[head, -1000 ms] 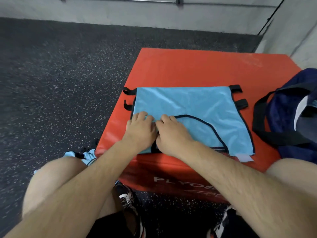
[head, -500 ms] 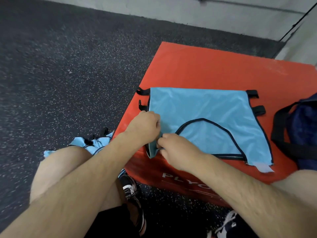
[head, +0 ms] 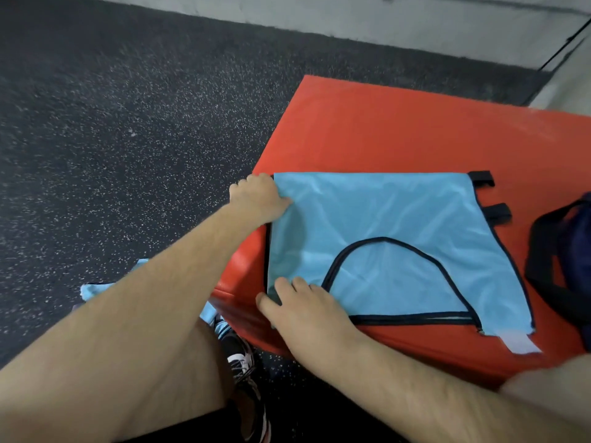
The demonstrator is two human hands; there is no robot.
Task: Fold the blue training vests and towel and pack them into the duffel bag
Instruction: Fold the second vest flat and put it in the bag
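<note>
A light blue training vest [head: 377, 238] with black trim lies flat on the red plyo box [head: 399, 132]. My left hand [head: 257, 196] grips the vest's far left corner, fingers curled over the edge. My right hand [head: 303, 310] holds the near left corner, thumb at the fabric's edge. The navy duffel bag [head: 566, 273] sits at the right edge of the box, mostly cut off by the frame. More light blue fabric [head: 105, 287] lies on the floor behind my left forearm, partly hidden.
The box stands on dark speckled rubber flooring [head: 128, 123], with a grey wall [head: 383, 20] beyond. My knees and black-and-white shoes [head: 243, 362] are close to the box's near side. Two black straps [head: 489, 193] stick out at the vest's right edge.
My left hand slid from the near left corner up the vest's left edge to the far corner. My right hand stayed at the near left corner. The view shifted left.
</note>
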